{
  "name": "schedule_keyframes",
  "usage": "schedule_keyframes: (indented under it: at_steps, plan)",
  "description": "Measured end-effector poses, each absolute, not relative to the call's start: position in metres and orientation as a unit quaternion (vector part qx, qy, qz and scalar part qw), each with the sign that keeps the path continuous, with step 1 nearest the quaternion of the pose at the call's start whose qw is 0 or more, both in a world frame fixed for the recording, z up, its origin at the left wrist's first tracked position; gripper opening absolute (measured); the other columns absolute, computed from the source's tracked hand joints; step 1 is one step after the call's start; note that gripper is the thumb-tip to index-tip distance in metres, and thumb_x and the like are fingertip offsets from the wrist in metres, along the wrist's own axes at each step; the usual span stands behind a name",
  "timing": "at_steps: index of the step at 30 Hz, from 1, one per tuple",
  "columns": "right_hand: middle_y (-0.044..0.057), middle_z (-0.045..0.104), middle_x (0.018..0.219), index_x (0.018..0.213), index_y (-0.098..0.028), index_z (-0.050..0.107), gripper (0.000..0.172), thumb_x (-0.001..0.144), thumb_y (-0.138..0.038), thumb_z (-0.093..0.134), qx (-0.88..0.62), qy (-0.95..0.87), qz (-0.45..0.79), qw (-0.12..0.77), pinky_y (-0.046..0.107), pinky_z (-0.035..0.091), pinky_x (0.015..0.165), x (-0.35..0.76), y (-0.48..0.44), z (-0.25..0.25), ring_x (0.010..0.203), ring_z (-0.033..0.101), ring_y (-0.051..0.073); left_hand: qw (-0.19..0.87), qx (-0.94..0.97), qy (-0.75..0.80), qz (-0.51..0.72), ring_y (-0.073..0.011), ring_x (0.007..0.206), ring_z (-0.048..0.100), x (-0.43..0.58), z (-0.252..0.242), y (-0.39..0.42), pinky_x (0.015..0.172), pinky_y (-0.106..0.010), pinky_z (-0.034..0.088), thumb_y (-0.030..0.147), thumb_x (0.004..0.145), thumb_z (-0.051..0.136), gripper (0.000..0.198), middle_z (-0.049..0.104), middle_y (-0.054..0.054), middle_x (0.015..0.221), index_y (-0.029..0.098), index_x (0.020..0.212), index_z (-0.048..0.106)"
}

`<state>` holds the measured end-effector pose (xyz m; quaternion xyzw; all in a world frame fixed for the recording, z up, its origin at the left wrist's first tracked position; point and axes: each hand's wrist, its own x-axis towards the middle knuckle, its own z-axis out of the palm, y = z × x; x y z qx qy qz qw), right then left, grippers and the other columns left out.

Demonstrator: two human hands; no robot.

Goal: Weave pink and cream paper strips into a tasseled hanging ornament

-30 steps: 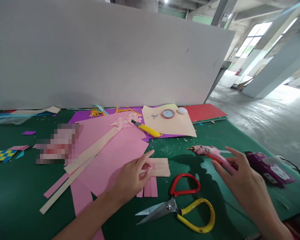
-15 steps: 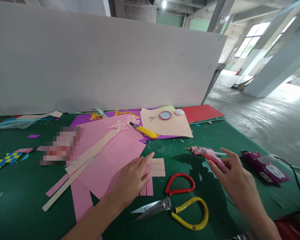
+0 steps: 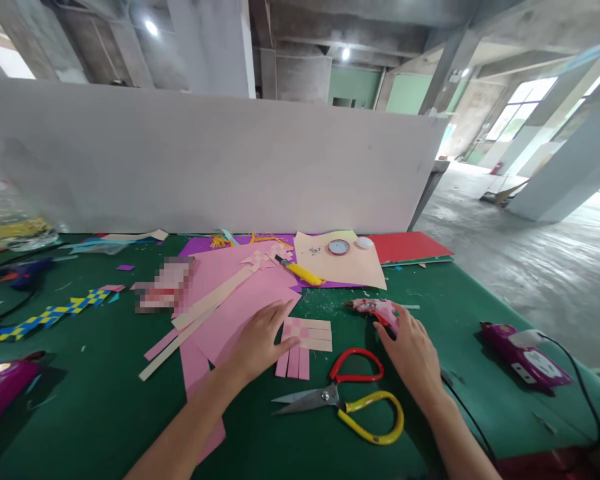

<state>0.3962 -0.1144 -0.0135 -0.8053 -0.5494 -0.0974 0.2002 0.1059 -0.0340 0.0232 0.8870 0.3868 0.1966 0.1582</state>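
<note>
My left hand [image 3: 260, 340] lies palm down with fingers stretched out over the pink paper sheet [image 3: 230, 310]. Its thumb reaches the left part of a small woven piece [image 3: 305, 333] of pink and cream paper strips, loose ends pointing right and toward me. My right hand [image 3: 410, 347] has thumb and fingers around the handle of a pink hot glue gun [image 3: 373, 307], low over the table, nozzle to the left. A clear glue stick shows behind it. Between my forearms lie scissors [image 3: 330, 397] with one red and one yellow handle, blades slightly apart.
A yellow utility knife [image 3: 300, 270] and cream sheet [image 3: 337, 267] with a round tin lie behind. A purple power strip [image 3: 527, 357] with cable is at right. A blue-yellow woven band [image 3: 55, 317] lies left. A white panel [image 3: 220, 167] stands across the back.
My right hand and the glue gun have moved left, closer to the woven piece. My left thumb has come onto the woven piece. The view has shifted, showing more of the left side.
</note>
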Motion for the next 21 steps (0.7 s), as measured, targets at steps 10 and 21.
schedule_keyframes:
  at_steps: [10, 21]
  plan:
    - [0.014, 0.06, 0.104, 0.121, -0.012, 0.05, 0.046, 0.089, -0.046, 0.046, -0.76, -0.573, -0.183, 0.248, 0.042, 0.043, 0.081, 0.392, -0.116, -0.012, 0.097, 0.051, 0.03, 0.291, 0.845, 0.384, 0.233, -0.0244, 0.114, 0.051, 0.111, 0.022, -0.042, 0.092, -0.039, 0.045, 0.025, 0.076, 0.065, 0.073, 0.049, -0.008, 0.131, 0.03, 0.141, 0.032]
    - [0.009, 0.063, 0.103, 0.104, -0.019, 0.059, 0.021, 0.09, -0.028, 0.046, -0.651, -0.643, -0.138, 0.379, 0.043, 0.045, 0.09, 0.386, -0.114, -0.01, 0.1, 0.053, 0.025, 0.511, 0.72, 0.384, 0.271, -0.019, 0.096, 0.056, 0.104, 0.028, -0.035, 0.079, -0.03, 0.047, 0.022, 0.076, 0.063, 0.071, 0.058, -0.008, 0.114, 0.024, 0.14, 0.035]
